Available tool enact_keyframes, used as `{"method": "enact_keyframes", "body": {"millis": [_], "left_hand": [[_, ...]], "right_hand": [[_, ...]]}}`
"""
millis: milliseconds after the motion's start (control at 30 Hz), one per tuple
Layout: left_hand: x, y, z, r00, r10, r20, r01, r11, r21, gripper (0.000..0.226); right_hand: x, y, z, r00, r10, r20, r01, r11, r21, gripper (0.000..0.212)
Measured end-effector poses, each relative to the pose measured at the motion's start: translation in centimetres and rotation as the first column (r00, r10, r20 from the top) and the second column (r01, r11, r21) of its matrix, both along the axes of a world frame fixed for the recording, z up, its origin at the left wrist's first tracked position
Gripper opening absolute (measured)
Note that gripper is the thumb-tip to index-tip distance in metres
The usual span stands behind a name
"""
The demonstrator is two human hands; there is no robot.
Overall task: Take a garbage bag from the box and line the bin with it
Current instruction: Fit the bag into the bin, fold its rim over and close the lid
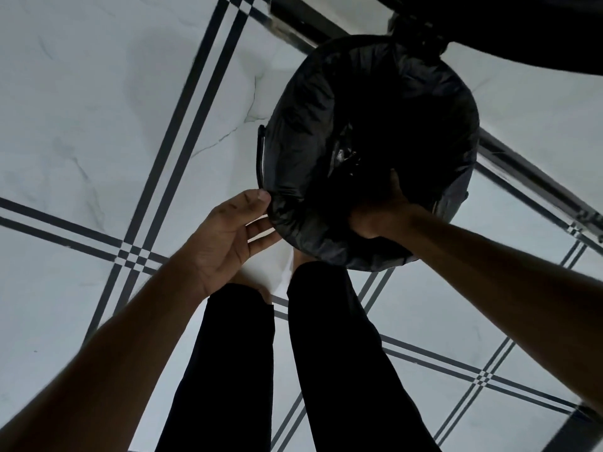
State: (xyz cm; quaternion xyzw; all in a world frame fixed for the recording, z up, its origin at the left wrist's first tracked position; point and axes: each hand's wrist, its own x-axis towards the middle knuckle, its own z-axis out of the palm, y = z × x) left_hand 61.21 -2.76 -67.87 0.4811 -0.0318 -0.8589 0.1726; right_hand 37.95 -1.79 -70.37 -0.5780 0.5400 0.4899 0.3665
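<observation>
Stands straight ahead of both hands on the pale tiled floor, the bin, mouth up, long axis vertical; already draped inside and over the rim with the black garbage bag; nothing else visible within, interior too dark to be sure; right hand the nearer, curled over the near rim and gripping bag film; left hand half open, thumb touching the bag's left edge, fingers loose beneath; probably tucking next; box not in view.
</observation>
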Motion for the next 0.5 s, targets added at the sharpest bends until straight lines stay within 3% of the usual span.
{"method": "enact_keyframes", "body": {"millis": [100,167,233,267,333,400,433,467,500], "left_hand": [[-0.2,0.0,-0.3,0.999,0.039,-0.016,-0.038,0.999,0.022,0.008],[-0.3,0.1,-0.5,0.998,0.064,-0.005,-0.064,0.997,0.036,0.007],[-0.2,0.2,-0.6,0.998,0.066,0.007,-0.066,0.997,0.037,0.002],[-0.1,0.2,-0.7,0.998,0.060,0.010,-0.060,0.997,0.039,0.003],[0.1,0.3,-0.7,0.999,0.051,0.015,-0.052,0.998,0.046,0.006],[0.3,0.4,-0.7,0.998,0.068,0.014,-0.069,0.995,0.068,0.013],[0.4,0.4,-0.6,0.996,0.082,0.017,-0.083,0.993,0.078,0.016],[0.3,0.3,-0.5,0.995,0.095,0.017,-0.096,0.992,0.084,0.018],[0.3,0.2,-0.4,0.995,0.102,0.016,-0.103,0.991,0.087,0.020]], "right_hand": [[-0.7,0.6,0.5,0.993,-0.115,0.024,0.115,0.993,0.030,0.071],[-0.6,0.2,0.4,0.955,-0.295,0.037,0.296,0.955,-0.012,0.071],[-0.8,-0.8,-0.6,0.862,-0.502,0.073,0.507,0.856,-0.100,0.060],[-0.8,-1.5,-0.8,0.739,-0.660,0.131,0.673,0.725,-0.143,0.054],[-0.2,-2.4,-1.1,0.348,-0.883,0.315,0.933,0.294,-0.207,0.045],[0.7,-3.2,-1.8,-0.017,-0.852,0.523,0.956,-0.168,-0.242,0.038],[1.6,-3.7,-1.7,-0.181,-0.797,0.577,0.923,-0.340,-0.181,0.039],[2.3,-4.0,-2.2,-0.350,-0.727,0.591,0.877,-0.477,-0.066,0.054],[3.1,-4.6,-3.0,-0.481,-0.652,0.586,0.830,-0.555,0.063,0.073]]}}
